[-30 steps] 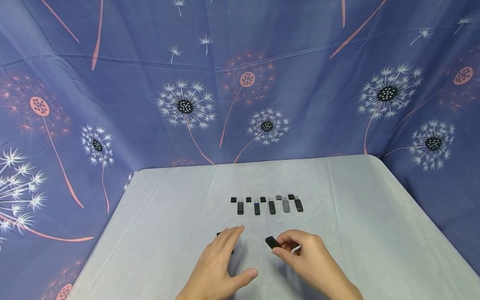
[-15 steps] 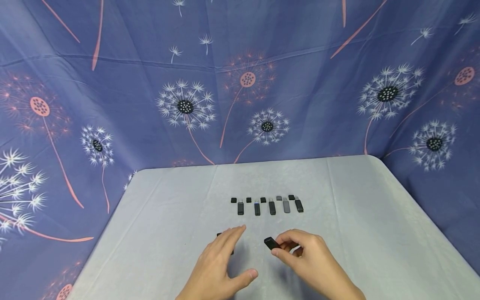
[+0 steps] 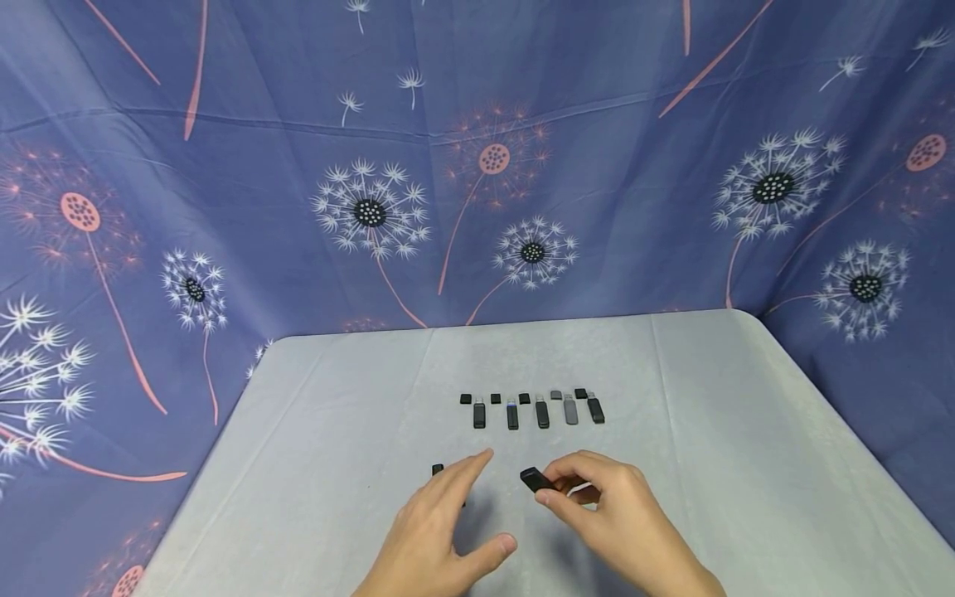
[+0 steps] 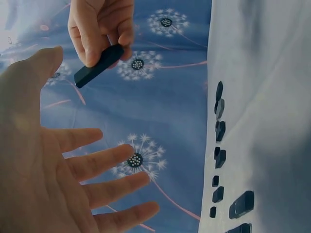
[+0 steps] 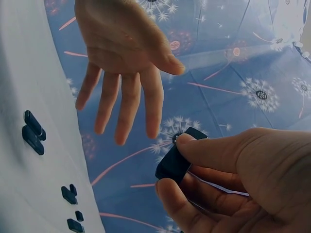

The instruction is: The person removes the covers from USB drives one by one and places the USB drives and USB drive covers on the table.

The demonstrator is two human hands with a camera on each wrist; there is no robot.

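My right hand (image 3: 608,502) pinches a black USB flash drive (image 3: 533,478) between thumb and fingers, raised over the near part of the table. In the right wrist view the drive (image 5: 176,158) looks like a slim dark stick, with no metal plug showing. To its left, my left hand (image 3: 440,535) hovers with fingers straight and thumb spread, holding nothing. The left wrist view shows that palm bare, apart from the held drive (image 4: 98,66). A dark piece (image 3: 438,469) pokes out beyond the left fingers in the head view; the rest of what lies there is hidden by the hand.
Farther back, several uncapped USB drives lie in a row, among them a black one (image 3: 480,415), one with a blue plug (image 3: 512,416) and a grey one (image 3: 570,412). Beside each lies its small cap (image 3: 466,399). A dandelion-print cloth (image 3: 477,207) hangs behind the pale table (image 3: 336,398).
The held USB drive has moved slightly left, its free end swinging toward the left hand. My left hand has shifted a little right, baring more of the dark piece beyond its fingers.
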